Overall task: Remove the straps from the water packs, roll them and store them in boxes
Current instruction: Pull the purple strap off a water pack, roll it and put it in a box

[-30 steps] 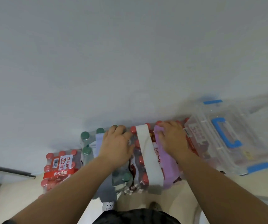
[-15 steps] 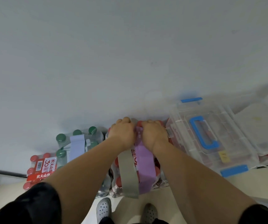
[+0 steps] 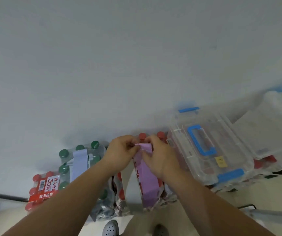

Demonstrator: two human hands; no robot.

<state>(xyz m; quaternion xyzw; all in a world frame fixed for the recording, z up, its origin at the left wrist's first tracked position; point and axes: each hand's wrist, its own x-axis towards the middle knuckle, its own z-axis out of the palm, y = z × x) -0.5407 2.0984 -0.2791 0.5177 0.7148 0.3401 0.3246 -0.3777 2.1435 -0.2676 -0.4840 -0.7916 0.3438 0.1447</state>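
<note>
The red label (image 3: 43,195) on the shrink-wrapped pack of red-capped bottles (image 3: 34,191) read 农夫山泉 and 30. Since 0.5 s before, the far end of the wide purple fabric strap (image 3: 148,179) had lifted off the middle water pack (image 3: 119,200). The left grip (image 3: 119,154) and right grip (image 3: 160,159) both pinched that end between them, and the rest trailed toward the person under the right wrist.

A storage corner: shrink-wrapped water packs (image 3: 41,189) and clear lidded boxes (image 3: 230,150) against a bare white wall (image 3: 119,65).
</note>
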